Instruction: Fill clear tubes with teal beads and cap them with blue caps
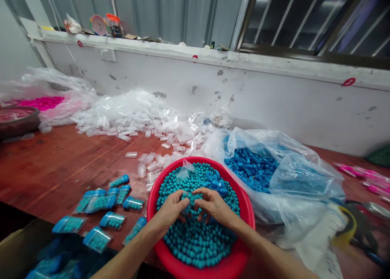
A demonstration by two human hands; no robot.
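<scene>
A red basin (252,214) full of round teal beads (198,250) stands at the table's front edge. Over the beads, my left hand (172,208) is closed on a small clear plastic case (189,197) with teal beads showing in it. My right hand (215,205) meets it from the other side, thumb and fingers curled in; what they pinch is hidden. Blue caps (216,182) lie on the beads behind my right hand, and empty clear cases (184,171) rest near the basin's back rim.
Filled cases with blue caps (112,220) lie left of the basin. Loose clear cases (131,120) pile up along the wall. On the right, an open plastic bag (292,181) holds blue caps. Pink pieces (365,175) lie farther right; a brown bowl (21,124) sits far left.
</scene>
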